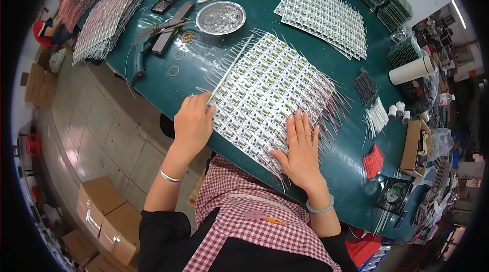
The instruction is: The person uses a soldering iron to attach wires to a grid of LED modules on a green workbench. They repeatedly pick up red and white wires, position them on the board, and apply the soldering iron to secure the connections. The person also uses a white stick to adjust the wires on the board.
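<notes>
A white panel of small circuit boards [265, 88], dotted with yellowish-green parts, lies tilted on the table before me. White wires stick out along its left side and red wires along its right. A thin pale stick [233, 68] runs along the panel's left edge. My left hand [193, 121] is closed at the stick's lower end, the fingertips partly hidden; it appears to pinch it. My right hand [302, 154] lies flat on the panel's lower right part, fingers stretched and slightly apart, by the red wires.
Across the green table [168, 86] are a metal dish [221, 18], a soldering gun [140, 58], rubber bands [187, 37], stacked wired panels [326, 20], and black [364, 86], white [377, 117] and red wire bundles [373, 162]. A fan [394, 194] and cardboard box [413, 148] stand right.
</notes>
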`<state>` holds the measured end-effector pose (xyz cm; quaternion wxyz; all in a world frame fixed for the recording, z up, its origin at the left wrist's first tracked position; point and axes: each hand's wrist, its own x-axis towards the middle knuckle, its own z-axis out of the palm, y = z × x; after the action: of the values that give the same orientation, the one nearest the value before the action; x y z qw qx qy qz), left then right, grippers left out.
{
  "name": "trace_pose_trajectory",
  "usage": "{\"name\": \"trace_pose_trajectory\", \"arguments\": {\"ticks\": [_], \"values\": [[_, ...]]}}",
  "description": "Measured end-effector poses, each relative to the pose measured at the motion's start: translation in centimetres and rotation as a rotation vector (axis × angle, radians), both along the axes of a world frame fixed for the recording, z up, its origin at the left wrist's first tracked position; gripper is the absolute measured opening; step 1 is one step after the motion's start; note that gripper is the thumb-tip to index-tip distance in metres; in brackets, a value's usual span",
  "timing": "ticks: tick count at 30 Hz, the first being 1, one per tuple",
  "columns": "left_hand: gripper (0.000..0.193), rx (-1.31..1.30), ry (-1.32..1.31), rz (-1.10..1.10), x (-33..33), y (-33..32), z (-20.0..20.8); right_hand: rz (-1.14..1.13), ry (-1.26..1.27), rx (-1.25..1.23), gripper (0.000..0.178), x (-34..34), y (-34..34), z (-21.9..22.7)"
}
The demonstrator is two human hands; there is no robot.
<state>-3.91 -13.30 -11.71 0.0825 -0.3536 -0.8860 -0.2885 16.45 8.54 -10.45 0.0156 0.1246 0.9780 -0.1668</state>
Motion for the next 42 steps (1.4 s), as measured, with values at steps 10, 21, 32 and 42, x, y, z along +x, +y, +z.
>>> {"name": "trace_pose_trajectory", "arguments": {"ticks": [10,21,32,42], "values": [[0.018,0.283,-0.218,0.191,0.4,-2.4,0.3,0.178,0.374,-0.217,0.029,-5.1,-3.2,4.4],[0.013,0.492,-0.563,0.471,9.0,-9.7,-0.5,0.246,0.300,0.066,0.009,-8.6,-6.5,0.9],[0.015,0.570,-0.638,0.429,11.1,-12.7,-1.7,0.161,0.351,-0.118,0.014,-7.6,-6.2,1.8],[0.012,0.630,-0.593,0.408,11.9,-12.5,-2.1,0.256,0.378,-0.031,0.025,-7.3,-8.5,1.8]]}}
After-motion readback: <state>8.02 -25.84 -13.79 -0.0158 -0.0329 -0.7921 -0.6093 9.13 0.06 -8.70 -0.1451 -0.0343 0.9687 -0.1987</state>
